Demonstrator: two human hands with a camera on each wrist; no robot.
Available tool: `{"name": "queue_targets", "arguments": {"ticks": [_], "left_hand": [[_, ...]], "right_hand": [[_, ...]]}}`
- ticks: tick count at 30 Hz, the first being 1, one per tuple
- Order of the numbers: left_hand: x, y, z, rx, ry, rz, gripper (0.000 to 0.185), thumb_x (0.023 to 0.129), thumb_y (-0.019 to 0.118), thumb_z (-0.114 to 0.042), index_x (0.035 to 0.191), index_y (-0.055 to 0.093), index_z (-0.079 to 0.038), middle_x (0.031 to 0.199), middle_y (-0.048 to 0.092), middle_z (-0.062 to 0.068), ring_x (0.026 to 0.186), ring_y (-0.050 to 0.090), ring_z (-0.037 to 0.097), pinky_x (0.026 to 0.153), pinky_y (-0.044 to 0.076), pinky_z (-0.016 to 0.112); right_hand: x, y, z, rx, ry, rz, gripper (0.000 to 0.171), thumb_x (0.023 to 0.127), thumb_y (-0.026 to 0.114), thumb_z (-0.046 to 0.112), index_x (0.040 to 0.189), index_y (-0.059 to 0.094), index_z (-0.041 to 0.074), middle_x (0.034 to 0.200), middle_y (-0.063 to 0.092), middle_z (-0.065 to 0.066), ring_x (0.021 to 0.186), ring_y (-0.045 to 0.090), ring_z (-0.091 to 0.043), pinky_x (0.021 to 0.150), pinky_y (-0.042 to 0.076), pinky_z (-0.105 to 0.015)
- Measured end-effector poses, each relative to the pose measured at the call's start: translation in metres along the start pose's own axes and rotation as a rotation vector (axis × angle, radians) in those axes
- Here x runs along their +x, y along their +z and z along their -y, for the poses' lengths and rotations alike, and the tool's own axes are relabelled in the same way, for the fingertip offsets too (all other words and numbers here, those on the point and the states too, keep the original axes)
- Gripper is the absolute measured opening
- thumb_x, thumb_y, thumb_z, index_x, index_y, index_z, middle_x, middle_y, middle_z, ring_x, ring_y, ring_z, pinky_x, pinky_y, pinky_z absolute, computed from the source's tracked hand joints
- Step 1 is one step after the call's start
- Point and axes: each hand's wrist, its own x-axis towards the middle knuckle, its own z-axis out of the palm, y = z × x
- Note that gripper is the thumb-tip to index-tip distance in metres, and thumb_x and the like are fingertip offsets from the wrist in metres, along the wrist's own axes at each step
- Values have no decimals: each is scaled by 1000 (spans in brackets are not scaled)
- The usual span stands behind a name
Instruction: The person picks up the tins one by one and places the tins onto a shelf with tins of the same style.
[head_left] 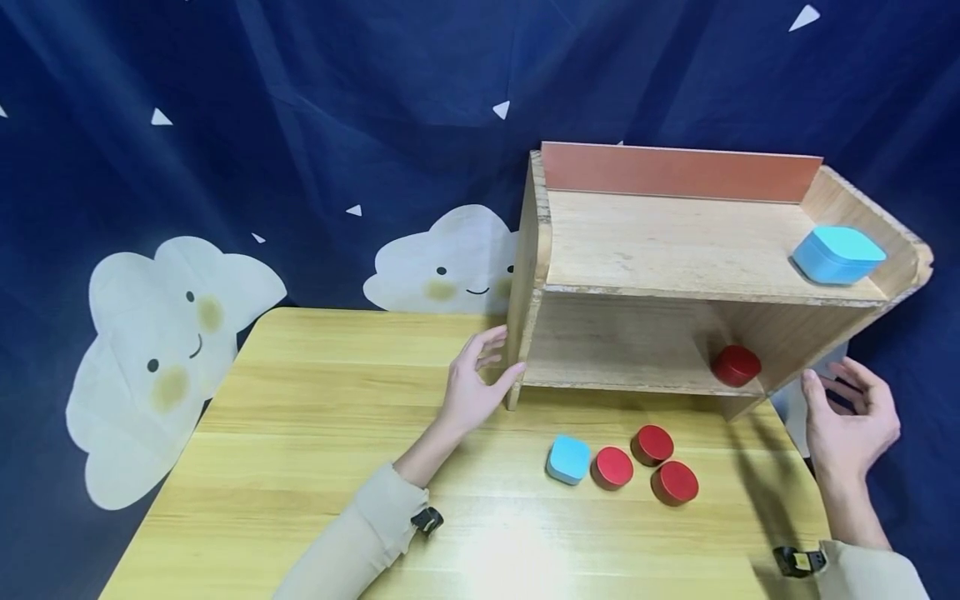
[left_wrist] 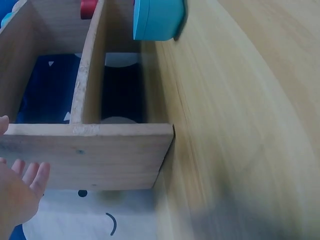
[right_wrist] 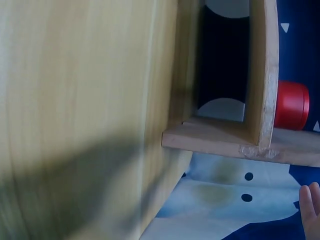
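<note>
A two-level wooden shelf [head_left: 675, 237] stands at the back right of the table. My left hand [head_left: 476, 379] is at its left side panel, thumb by the front edge and fingers spread along the outer face. Off the right side panel, my right hand [head_left: 855, 421] hovers with loosely bent fingers and nothing in it. A blue rounded-square tin [head_left: 838, 257] sits at the right end of the upper level. Below it, a round red tin [head_left: 737, 367] rests at the right of the lower level, also visible as a red tin [right_wrist: 291, 106] in the right wrist view.
On the table [head_left: 337, 417], in front of the shelf, lie a blue tin [head_left: 568, 460] and three red tins, the nearest to it being a red tin [head_left: 612, 468]. A dark blue curtain [head_left: 375, 108] with cloud faces hangs behind.
</note>
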Motion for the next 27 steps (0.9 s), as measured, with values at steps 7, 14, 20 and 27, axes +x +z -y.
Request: {"name": "queue_targets", "arguments": {"ticks": [7, 14, 20, 27], "left_hand": [[7, 7, -1, 28, 9, -26, 59, 89, 83, -11, 142, 58, -2, 139, 66, 18, 126, 66, 37, 106, 59, 47], [11, 13, 1, 11, 28, -46, 58, 88, 84, -11, 140, 59, -2, 138, 66, 17, 123, 66, 37, 104, 60, 44], [15, 18, -1, -2, 43, -49, 57, 88, 85, -10, 138, 59, -1, 136, 65, 18, 123, 66, 34, 104, 60, 40], [17, 23, -1, 3, 31, -67, 55, 87, 84, -7, 135, 60, 1, 136, 64, 19, 124, 66, 35, 102, 61, 38]], "right_hand": [[9, 6, -3, 35, 15, 45, 43, 84, 83, 4, 125, 75, 9, 97, 73, 25, 79, 68, 15, 69, 51, -1], [13, 13, -5, 55, -11, 58, 42, 83, 83, 3, 123, 76, 10, 95, 72, 26, 77, 68, 14, 66, 51, -3], [15, 18, -7, 89, 1, 55, 40, 82, 80, -3, 121, 77, 8, 92, 72, 24, 76, 68, 12, 71, 53, -6], [16, 22, -13, 142, 8, 82, 34, 84, 75, -8, 115, 77, 4, 85, 71, 24, 73, 66, 9, 75, 53, -9]]}}
